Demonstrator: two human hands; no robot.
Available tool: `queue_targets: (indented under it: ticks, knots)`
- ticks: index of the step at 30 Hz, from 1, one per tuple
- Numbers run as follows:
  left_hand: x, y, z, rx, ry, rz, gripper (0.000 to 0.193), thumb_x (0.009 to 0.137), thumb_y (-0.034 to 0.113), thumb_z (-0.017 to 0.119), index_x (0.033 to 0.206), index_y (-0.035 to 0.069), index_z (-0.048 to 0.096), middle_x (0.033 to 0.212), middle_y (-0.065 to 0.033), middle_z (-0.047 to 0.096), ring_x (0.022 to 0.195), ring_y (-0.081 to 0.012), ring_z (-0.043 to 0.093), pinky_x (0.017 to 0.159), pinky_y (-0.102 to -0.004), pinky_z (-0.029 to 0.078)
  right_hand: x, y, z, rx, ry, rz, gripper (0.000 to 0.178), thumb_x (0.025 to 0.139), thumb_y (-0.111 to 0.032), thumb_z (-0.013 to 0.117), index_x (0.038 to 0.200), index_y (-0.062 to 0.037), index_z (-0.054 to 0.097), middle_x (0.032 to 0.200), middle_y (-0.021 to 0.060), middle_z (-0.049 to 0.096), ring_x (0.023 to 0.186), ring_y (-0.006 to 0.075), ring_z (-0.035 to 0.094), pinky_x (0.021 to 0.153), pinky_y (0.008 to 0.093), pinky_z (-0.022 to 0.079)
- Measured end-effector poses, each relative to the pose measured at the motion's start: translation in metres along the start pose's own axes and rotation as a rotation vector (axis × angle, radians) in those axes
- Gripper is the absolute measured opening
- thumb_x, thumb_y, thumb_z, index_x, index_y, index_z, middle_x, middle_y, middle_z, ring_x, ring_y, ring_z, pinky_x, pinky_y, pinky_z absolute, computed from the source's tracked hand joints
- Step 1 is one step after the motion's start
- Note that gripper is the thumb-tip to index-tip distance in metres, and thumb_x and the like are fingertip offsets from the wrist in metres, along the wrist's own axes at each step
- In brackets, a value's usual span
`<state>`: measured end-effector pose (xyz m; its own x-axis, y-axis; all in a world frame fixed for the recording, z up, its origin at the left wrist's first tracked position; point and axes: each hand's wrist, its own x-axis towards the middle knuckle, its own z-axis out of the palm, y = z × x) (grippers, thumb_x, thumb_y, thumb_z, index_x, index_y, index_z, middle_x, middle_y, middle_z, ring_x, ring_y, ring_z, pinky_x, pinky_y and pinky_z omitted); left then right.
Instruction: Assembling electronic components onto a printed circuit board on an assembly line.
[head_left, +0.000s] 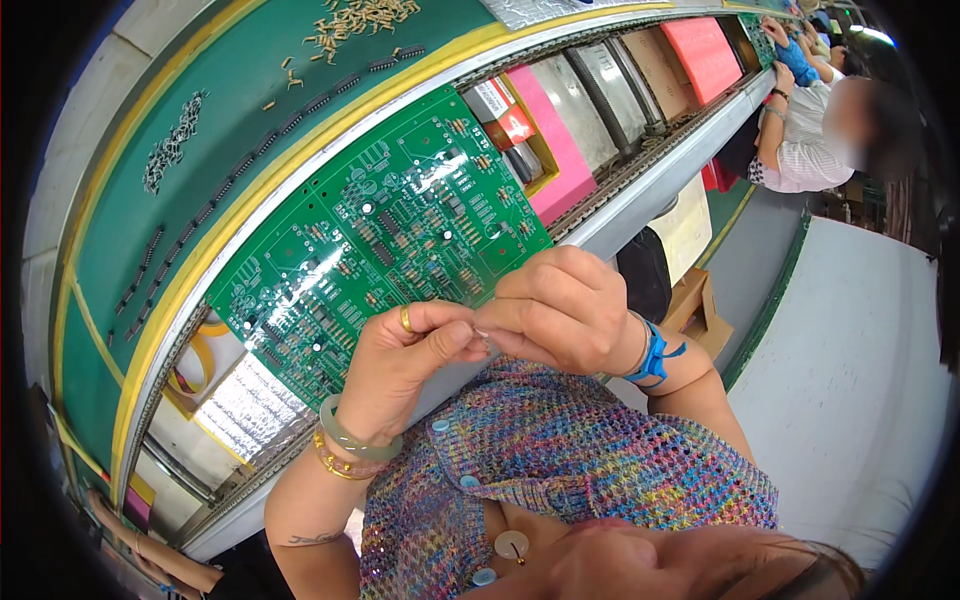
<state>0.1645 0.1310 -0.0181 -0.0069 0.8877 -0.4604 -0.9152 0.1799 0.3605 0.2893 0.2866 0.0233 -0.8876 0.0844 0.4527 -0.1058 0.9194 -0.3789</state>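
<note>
A large green circuit board populated with many small components lies across the rails in front of me. Over its near edge my two hands meet, fingertips almost touching. My left hand pinches a tiny pale part whose kind I cannot make out. Pressed close against the same spot are the thumb and forefinger of my right hand; whatever they grip is mostly hidden. Both hands are closed and held above the board's surface.
Beyond the rail, a green bench surface holds a pile of tan components, a heap of silvery leaded parts and rows of black chips. A pink frame sits right of the board. A co-worker works at upper right.
</note>
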Motion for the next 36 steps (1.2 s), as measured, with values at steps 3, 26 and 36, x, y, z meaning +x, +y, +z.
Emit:
queue_targets:
  ticks: [3, 26, 36]
  knots:
    - [0.0, 0.0, 0.001, 0.043, 0.035, 0.003, 0.015, 0.089, 0.007, 0.063, 0.1, -0.002, 0.065, 0.092, -0.0089, 0.068, 0.082, -0.0143, 0.066, 0.078, -0.0271, 0.053, 0.0, 0.001, -0.001, -0.018, -0.01, -0.005, 0.025, 0.064, -0.014, 0.074, 0.087, -0.0093, 0.067, 0.082, 0.0023, 0.06, 0.072, 0.0183, 0.058, 0.06, 0.0275, 0.047]
    - [0.002, 0.012, 0.009, 0.088, 0.068, -0.055, 0.039, 0.096, 0.016, 0.051, 0.131, -0.002, 0.045, 0.117, -0.0193, 0.061, 0.104, -0.0266, 0.063, 0.087, -0.0327, 0.053, -0.004, 0.055, 0.017, 0.049, -0.004, 0.762, 0.008, 0.073, -0.01, 0.067, 0.078, -0.0044, 0.063, 0.072, 0.0067, 0.058, 0.069, 0.0225, 0.055, 0.063, 0.0334, 0.044]
    - [0.003, 0.01, 0.014, 0.063, 0.118, -0.021, 0.037, 0.091, 0.004, 0.057, 0.127, 0.0, 0.049, 0.117, -0.0178, 0.061, 0.102, -0.0236, 0.064, 0.085, -0.0305, 0.055, 0.001, 0.048, 0.018, -0.042, -0.024, 0.776, 0.007, 0.073, -0.008, 0.067, 0.075, -0.0039, 0.062, 0.07, 0.0049, 0.058, 0.067, 0.0181, 0.055, 0.061, 0.0299, 0.045]
